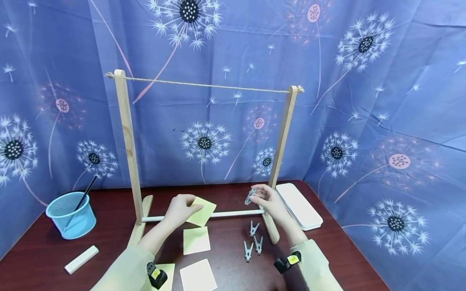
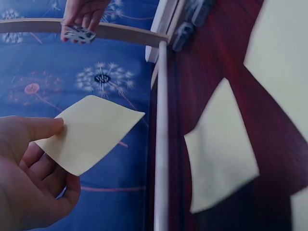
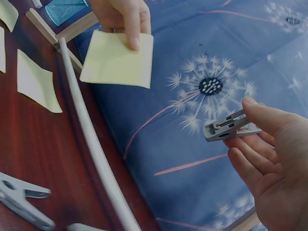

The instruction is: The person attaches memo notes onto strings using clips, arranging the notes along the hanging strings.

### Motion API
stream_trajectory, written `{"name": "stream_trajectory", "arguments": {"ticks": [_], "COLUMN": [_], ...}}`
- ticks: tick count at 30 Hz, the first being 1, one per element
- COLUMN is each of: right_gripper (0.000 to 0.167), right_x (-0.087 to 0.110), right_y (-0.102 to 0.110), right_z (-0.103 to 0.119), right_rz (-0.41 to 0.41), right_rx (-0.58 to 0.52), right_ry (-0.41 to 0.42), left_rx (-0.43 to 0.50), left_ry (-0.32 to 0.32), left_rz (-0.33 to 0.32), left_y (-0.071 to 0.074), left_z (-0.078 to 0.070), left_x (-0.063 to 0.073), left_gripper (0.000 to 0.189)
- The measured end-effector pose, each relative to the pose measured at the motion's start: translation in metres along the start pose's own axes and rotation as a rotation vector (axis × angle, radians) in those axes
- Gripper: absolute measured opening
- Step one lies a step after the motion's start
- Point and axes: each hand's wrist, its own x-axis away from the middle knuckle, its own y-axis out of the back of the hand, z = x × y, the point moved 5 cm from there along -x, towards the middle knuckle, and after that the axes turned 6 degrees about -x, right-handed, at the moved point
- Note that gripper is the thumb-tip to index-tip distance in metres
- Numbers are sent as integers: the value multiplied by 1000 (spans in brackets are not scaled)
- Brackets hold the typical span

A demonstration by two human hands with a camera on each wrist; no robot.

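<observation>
In the head view my left hand (image 1: pixel 179 211) pinches a yellow sticky note (image 1: pixel 202 211) by one edge, thumb on top, above the table. My right hand (image 1: pixel 270 201) holds a grey clothespin (image 1: pixel 250 196) between thumb and fingers, near the right post. The right wrist view shows this clothespin (image 3: pixel 226 127) gripped at its handle end, jaws pointing away from the hand. Several other sticky notes lie on the table, among them a pale one (image 1: pixel 196 240) below the held note. More clothespins (image 1: pixel 248 251) lie left of the right forearm.
A wooden frame with a rope (image 1: pixel 204 84) strung between its posts (image 1: pixel 128 141) stands across the table, a white rod (image 1: pixel 236 213) low between them. At left are a blue mesh cup (image 1: pixel 73 218) holding a black stick and a white block (image 1: pixel 81 259). A white case (image 1: pixel 299 206) lies right.
</observation>
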Motion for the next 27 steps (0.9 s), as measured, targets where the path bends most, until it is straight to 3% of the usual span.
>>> {"name": "stream_trajectory", "arguments": {"ticks": [5,11,17,27], "right_gripper": [41,40,37,35], "right_x": [-7,-16,-28,-51], "right_y": [6,17,30,49], "right_z": [26,73,136,229], "right_rz": [17,-10,-42,-109], "right_rx": [13,127,201,270], "right_ry": [91,204,355,527], "left_rx": [135,209,314,562], "left_ry": [64,74,71,11], "left_rz": [61,78,34,-76], "left_y": [-3,-7,-6,13], "left_z": [-14,-45,-85,-143], "left_x": [-15,-40,-70,-111], "left_gripper": [30,12,26,31]}}
